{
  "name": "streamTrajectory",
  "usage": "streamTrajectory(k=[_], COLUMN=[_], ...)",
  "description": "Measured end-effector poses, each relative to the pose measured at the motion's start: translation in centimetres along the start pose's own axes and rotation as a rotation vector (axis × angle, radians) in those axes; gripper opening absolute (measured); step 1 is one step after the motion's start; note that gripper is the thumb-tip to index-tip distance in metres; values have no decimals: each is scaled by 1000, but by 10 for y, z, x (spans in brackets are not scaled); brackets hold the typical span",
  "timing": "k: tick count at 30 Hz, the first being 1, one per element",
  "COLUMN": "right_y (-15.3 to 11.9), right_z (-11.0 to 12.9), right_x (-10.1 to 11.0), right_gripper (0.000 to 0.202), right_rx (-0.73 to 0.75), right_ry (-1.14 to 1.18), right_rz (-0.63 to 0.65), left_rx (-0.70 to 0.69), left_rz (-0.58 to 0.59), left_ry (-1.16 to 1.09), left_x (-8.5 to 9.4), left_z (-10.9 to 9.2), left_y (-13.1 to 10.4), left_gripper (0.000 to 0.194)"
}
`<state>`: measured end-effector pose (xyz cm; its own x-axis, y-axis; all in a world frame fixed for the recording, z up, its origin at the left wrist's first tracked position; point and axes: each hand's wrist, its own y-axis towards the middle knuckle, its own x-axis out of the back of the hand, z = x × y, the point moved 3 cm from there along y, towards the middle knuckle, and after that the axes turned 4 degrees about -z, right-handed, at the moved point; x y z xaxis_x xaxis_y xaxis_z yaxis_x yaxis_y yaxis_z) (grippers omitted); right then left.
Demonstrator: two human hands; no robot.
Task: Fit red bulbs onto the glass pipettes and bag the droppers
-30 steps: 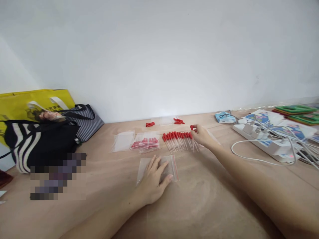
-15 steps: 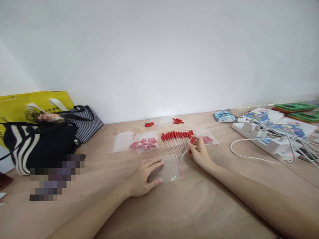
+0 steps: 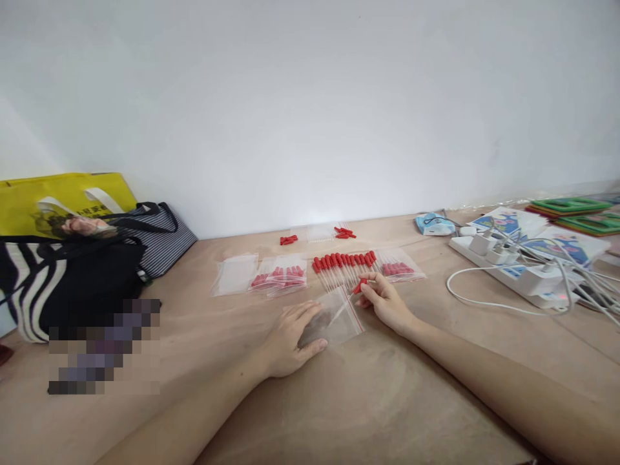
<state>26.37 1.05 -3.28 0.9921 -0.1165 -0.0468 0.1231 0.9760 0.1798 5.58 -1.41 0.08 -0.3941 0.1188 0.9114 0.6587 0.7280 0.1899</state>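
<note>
My left hand lies with fingers spread on a clear zip bag that has a red line along its right edge. Between the fingertips of my right hand is a red-capped dropper; its thin clear stem points down and left inside the bag. Just behind lies a row of red-capped droppers with clear stems. Filled bags and blank flat bags lie to the left of the row, and another filled bag is at its right end.
Loose red caps lie near the wall. A power strip with cables and a blue mask are on the right, beside printed packets. At the left stand a black bag, a striped bag and a yellow bag.
My right hand has moved left with the dropper, whose stem has gone into the bag. The bag has tilted, and my left hand has shifted slightly right on it.
</note>
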Motion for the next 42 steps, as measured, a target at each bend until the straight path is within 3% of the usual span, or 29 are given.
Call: streamTrajectory(k=[5, 11, 16, 20, 26, 32, 35, 38, 39, 40, 42], right_y=[-3, -4, -5, 0, 4, -2, -3, 8, 17, 29, 56], right_z=[4, 10, 7, 6, 10, 6, 14, 22, 23, 23, 21], right_x=[0, -6, -15, -8, 3, -3, -1, 11, 18, 28, 51], right_gripper=[24, 24, 29, 31, 24, 21, 20, 21, 21, 20, 14], right_rx=[104, 179, 123, 64, 147, 184, 253, 222, 177, 125, 30], right_ry=[-214, -297, -319, -330, -348, -390, -428, -443, -469, -537, -812], right_rz=[259, 422, 493, 527, 505, 459, 555, 716, 682, 567, 121], left_rx=[7, 14, 41, 8, -94, -105, -106, -104, -103, -104, -106], left_rz=[-20, -25, -3, -8, 9, 17, 19, 21, 21, 20, 18], left_ry=[-24, -30, -62, -109, -152, -132, -126, -127, -128, -130, -130], left_x=[3, 3, 3, 9, 19, 17, 17, 18, 18, 18, 18], left_z=[-2, -3, -1, 8, 21, 18, 17, 17, 17, 17, 17], left_y=[0, -1, -1, -6, -16, -14, -14, -14, -14, -14, -14], left_gripper=[49, 48, 52, 55, 40, 38, 38, 38, 38, 38, 38])
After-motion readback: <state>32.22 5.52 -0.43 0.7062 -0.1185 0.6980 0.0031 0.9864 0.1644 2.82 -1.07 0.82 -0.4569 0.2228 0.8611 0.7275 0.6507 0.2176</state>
